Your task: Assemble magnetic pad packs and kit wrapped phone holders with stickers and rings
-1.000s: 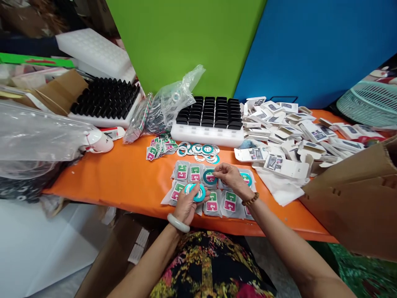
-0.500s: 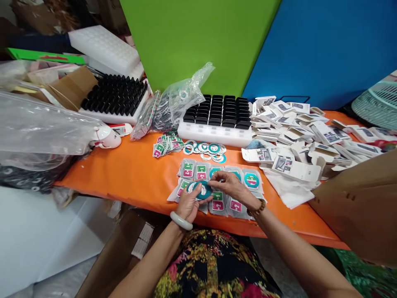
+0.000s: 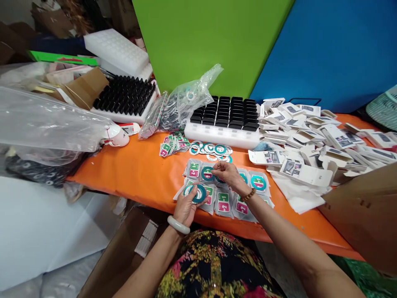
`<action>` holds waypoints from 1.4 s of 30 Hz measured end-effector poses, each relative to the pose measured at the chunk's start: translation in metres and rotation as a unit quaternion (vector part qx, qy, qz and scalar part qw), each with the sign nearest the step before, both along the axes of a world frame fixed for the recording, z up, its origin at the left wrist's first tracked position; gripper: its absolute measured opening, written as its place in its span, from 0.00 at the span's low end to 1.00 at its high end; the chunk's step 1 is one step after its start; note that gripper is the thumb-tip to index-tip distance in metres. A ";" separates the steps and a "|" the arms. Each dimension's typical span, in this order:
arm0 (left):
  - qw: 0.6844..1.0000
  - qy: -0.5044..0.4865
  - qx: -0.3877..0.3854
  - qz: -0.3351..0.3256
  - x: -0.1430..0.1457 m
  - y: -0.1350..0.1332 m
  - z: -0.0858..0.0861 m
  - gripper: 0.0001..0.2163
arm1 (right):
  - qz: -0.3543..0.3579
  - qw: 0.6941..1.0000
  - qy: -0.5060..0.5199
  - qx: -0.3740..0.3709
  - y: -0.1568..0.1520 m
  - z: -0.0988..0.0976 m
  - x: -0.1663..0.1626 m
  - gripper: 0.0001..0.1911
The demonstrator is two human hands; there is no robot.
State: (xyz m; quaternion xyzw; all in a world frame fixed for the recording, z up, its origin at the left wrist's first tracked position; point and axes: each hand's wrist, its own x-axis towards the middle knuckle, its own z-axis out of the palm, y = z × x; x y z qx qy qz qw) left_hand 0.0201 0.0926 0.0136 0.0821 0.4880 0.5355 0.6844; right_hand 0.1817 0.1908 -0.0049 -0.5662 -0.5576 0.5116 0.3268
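My left hand is closed around a small stack of teal and white rings, held flat over the front row. With its fingertips pinched, my right hand has the edge of another teal ring, which lies over a packet in the back row. Grey packets stand in two rows, each topped by a green-and-pink card marked 1 and 2, such as this front card. Teal rings lie on other back-row packets, including the right-hand ring. My right hand partly hides the middle packets.
Loose rings and a pile of cards lie behind the packets. Farther back are a white foam tray of black pieces and a clear plastic bag. Many white boxes and a cardboard box occupy the right.
My right hand has moved from the stack in my left hand to the back row, carrying a teal ring onto a packet. My left hand keeps the remaining rings. The view has shifted slightly.
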 end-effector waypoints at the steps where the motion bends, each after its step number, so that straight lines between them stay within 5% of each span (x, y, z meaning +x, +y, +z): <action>1: 1.000 -0.004 0.000 0.002 -0.002 -0.001 0.001 0.19 | 0.003 0.999 -0.040 0.030 0.002 -0.002 -0.003 0.09; 5: 0.999 -0.031 0.023 -0.004 -0.006 -0.002 0.003 0.16 | 0.025 0.970 -0.193 0.143 0.000 0.000 -0.008 0.03; 8: 0.999 -0.031 0.037 0.002 -0.007 -0.002 0.003 0.16 | 0.029 0.963 -0.206 0.173 -0.009 0.010 -0.010 0.06; 14: 0.998 -0.031 0.038 0.028 -0.005 0.000 0.002 0.16 | 0.177 0.983 0.039 -0.025 -0.026 0.024 -0.019 0.13; 21: 0.999 -0.014 0.028 0.041 -0.013 -0.001 0.001 0.16 | 0.133 0.979 0.110 -0.110 -0.012 0.016 -0.031 0.15; 31: 0.997 -0.033 0.003 0.075 -0.033 -0.011 0.008 0.10 | 0.056 0.987 -0.114 0.096 0.025 -0.005 -0.058 0.03; 36: 0.996 -0.022 0.029 0.079 -0.036 -0.014 0.009 0.13 | 0.057 0.972 -0.153 0.171 0.012 0.007 -0.056 0.08; 42: 0.997 -0.008 0.036 0.068 -0.032 -0.016 0.006 0.14 | 0.210 0.977 0.028 -0.006 -0.027 0.029 -0.052 0.12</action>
